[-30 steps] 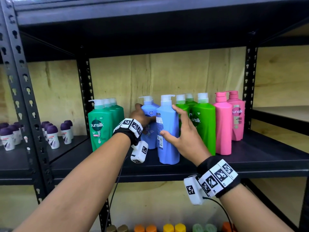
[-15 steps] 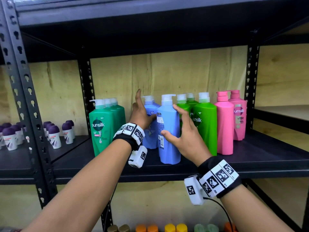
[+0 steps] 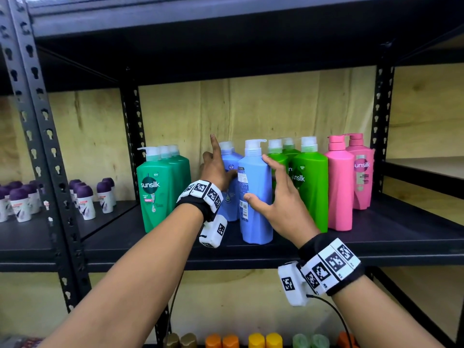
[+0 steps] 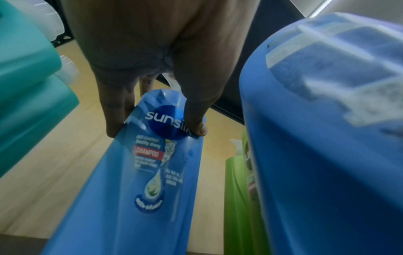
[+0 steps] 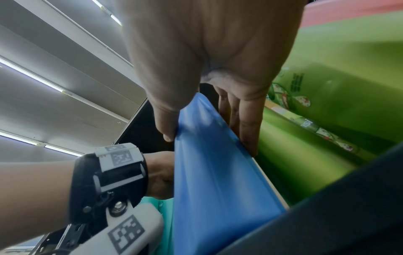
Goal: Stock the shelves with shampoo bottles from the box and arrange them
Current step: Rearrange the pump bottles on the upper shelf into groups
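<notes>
The front blue bottle (image 3: 256,194) is stood upright on the shelf (image 3: 376,237), long axis vertical, pump spout pointed right and barcode label turned outward; it is pinched by the right hand (image 3: 278,197), thumb on its near face and fingers (image 5: 246,120) wedged against the green bottle (image 3: 311,189). Just behind and left, the rear blue bottle (image 4: 139,172) is gripped at its shoulder by the left hand (image 3: 216,167), forefinger raised.

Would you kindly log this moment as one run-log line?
step: arranging blue bottles | left hand: grips rear blue bottle | right hand: holds front blue bottle | shelf: both upright
</notes>
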